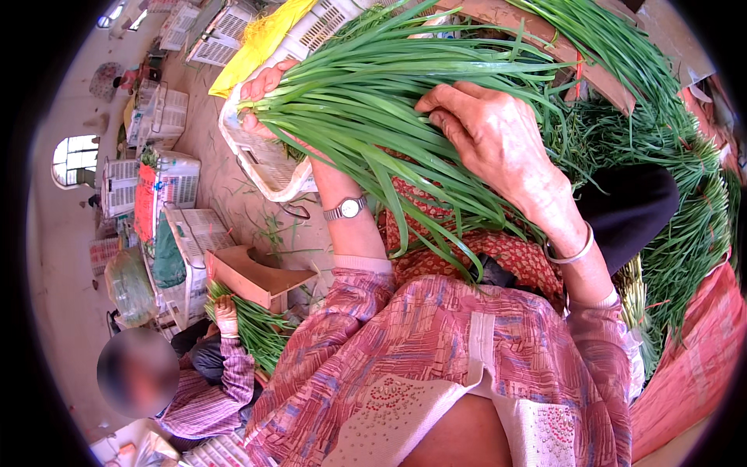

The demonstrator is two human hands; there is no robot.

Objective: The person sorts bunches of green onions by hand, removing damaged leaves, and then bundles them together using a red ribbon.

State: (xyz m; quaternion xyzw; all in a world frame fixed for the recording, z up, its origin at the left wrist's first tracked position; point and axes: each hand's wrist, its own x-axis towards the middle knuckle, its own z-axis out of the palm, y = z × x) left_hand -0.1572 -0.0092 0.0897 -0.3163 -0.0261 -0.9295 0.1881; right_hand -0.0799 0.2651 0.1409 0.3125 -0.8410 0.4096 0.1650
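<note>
A large fanned bunch of garlic chives [381,82] lies across my lap, pale stem ends to the left and long green leaves spreading right. My left hand [267,86] is closed around the stem ends; the bunch hides part of its palm and fingers. Over the middle of the leaves my right hand [498,136] bends its fingers, thumb and forefinger pinching at the leaves. Below the stem ends stands a white plastic basket [288,187] with some green bits inside. Some leaf tips droop over a red patterned cloth [412,241] on my lap.
Heaps of chives [661,226] lie at the right beside a red sheet [692,366]. A wooden board [599,78] stands beyond my right hand. White crates [175,183] line the left, near a brown wooden box [253,272]. At lower left another person [206,389] holds chives.
</note>
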